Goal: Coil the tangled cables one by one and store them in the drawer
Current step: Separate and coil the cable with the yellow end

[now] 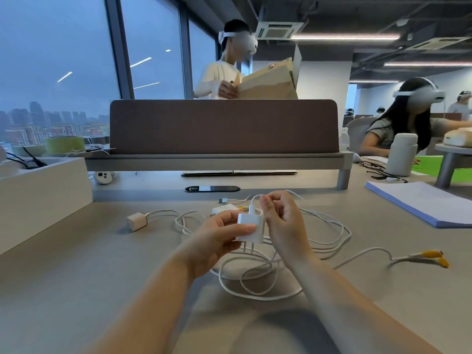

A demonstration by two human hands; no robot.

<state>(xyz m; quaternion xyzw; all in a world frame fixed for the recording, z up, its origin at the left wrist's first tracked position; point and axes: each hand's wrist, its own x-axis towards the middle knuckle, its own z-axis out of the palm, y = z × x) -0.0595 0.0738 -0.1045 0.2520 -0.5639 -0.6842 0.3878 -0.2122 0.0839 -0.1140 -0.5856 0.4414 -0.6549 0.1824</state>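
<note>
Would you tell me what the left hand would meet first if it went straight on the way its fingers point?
Probably the right hand, close beyond the white charger that the left hand holds; depth is unclear, but nothing else shows between them.

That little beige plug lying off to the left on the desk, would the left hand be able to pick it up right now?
Probably not yet. The left hand grips the white charger, so it is occupied. The beige plug lies on bare desk to its left, nothing blocking it.
</note>
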